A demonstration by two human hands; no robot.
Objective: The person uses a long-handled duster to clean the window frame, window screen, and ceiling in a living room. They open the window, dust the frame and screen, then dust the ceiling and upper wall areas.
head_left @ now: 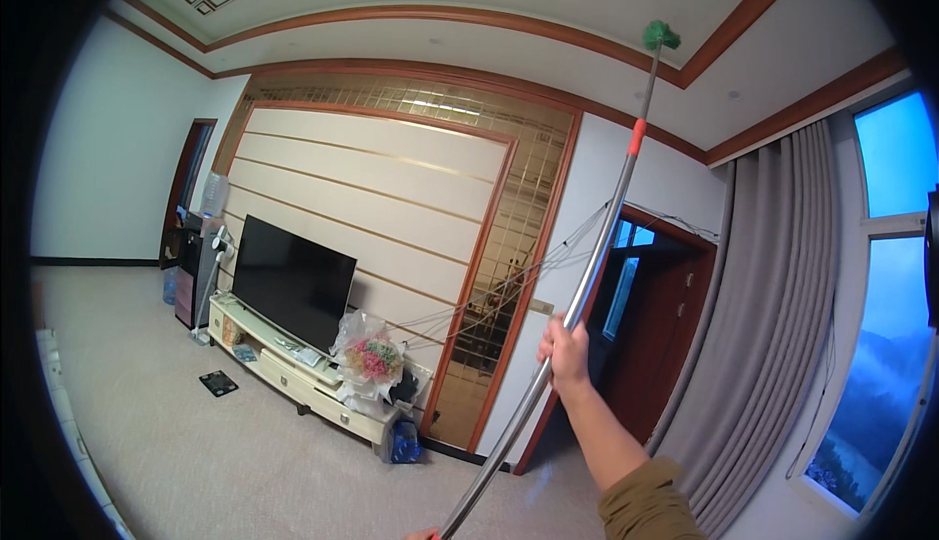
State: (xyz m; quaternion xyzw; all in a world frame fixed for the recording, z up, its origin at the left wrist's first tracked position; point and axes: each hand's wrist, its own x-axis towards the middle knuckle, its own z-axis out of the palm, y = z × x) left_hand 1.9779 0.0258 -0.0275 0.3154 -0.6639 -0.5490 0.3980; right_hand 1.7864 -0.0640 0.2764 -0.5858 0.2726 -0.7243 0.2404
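Note:
My right hand (566,353) is wrapped around the middle of a long telescopic metal pole (598,252). The pole slants up and to the right, with an orange-red collar (637,138) at the joint of its thinner upper section. A green bristle duster head (662,35) tops it, close to the ceiling's wooden trim (678,76) near a corner; whether they touch cannot be told. Only a sliver of my left hand (421,535) shows at the bottom edge, at the pole's lower end beside a red part; most of its grip is cut off.
A television (290,283) and a wrapped bouquet (374,356) stand on a low white cabinet (323,400). Loose cables (565,243) run across the wall by a dark red door (653,320). Grey curtains (770,305) hang beside the window (880,364). A bathroom scale (218,384) and a water dispenser (196,268) are at left.

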